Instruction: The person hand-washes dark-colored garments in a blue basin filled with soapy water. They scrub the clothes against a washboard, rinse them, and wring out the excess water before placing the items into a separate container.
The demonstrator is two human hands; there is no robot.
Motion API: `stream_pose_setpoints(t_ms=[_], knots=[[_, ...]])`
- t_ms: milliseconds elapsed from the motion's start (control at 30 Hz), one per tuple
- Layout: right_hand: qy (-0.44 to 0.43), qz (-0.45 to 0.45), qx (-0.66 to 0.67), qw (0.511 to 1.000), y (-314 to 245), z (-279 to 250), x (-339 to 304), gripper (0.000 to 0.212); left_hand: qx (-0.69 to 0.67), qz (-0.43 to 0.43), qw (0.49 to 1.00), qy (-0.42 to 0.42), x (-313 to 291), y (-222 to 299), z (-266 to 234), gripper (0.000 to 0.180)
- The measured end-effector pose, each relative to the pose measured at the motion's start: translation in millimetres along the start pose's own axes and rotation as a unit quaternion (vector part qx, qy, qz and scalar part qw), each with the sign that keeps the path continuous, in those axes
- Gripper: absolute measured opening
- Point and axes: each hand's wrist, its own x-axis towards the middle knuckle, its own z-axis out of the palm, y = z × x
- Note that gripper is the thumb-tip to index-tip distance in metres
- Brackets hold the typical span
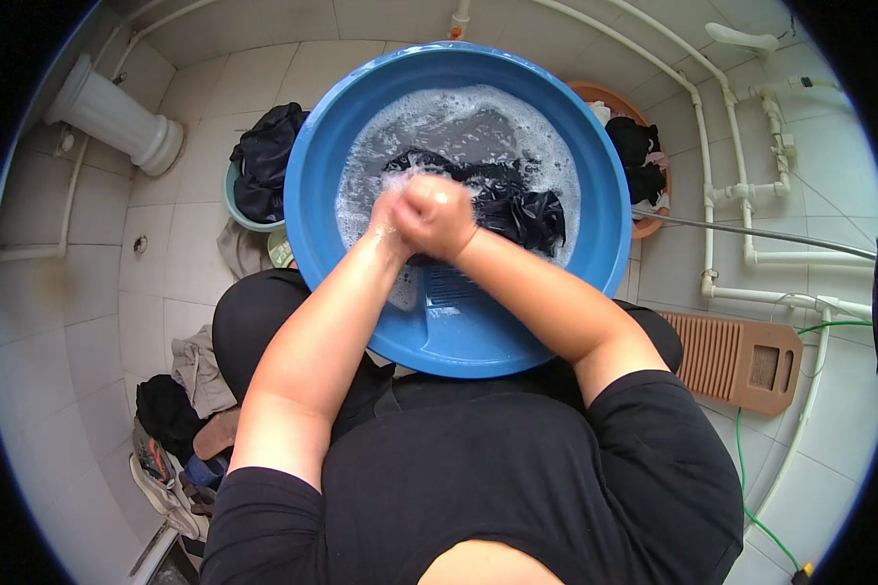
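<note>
A big blue plastic washtub (312, 195) holds grey, sudsy water. In it lies a wet black garment (527, 219), partly sunk, with folds spreading to the right of my hands. My left hand (390, 213) and my right hand (441, 213) are pressed together over the water left of the tub's middle. Both are curled closed, wet and slightly blurred. Black cloth shows just beyond and just below them, and they appear to grip part of it; the bit between the fingers is hidden. A ribbed washboard area (449, 291) is moulded into the tub's near wall.
A light green basin (232, 200) of dark clothes stands left; an orange basin (649, 226) of clothes stands right. A brown washboard (737, 361) leans near white pipes (732, 146). Shoes (161, 483) and loose clothes (202, 370) lie lower left. A white pedestal (117, 117) is far left.
</note>
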Motion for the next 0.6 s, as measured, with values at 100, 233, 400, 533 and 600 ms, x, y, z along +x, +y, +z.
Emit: stream_pose_setpoints(t_ms=[100,233,400,533,600], knots=[[0.01,0.268,0.036,0.963,30.0,-4.4,-0.7,0.033,0.075,-0.029,0.988,0.13,-3.5,-4.8,35.8,0.031],[-0.064,0.078,0.017,0.995,-4.0,-6.6,-9.0,0.025,-0.021,-0.162,0.983,-0.088,2.4,9.6,-0.4,0.039],[-0.07,0.13,-0.089,0.985,38.7,-1.9,-8.1,0.032,0.102,-0.064,0.969,0.216,-13.1,-1.7,57.5,0.045],[-0.056,0.408,-0.18,0.893,110.6,-25.0,30.3,0.048,0.049,-0.077,0.987,0.135,-6.9,0.0,51.0,0.036],[0.012,0.496,-0.105,0.862,143.1,-40.3,25.1,0.052,-0.025,-0.06,0.989,0.131,-10.2,10.6,62.0,0.02]])
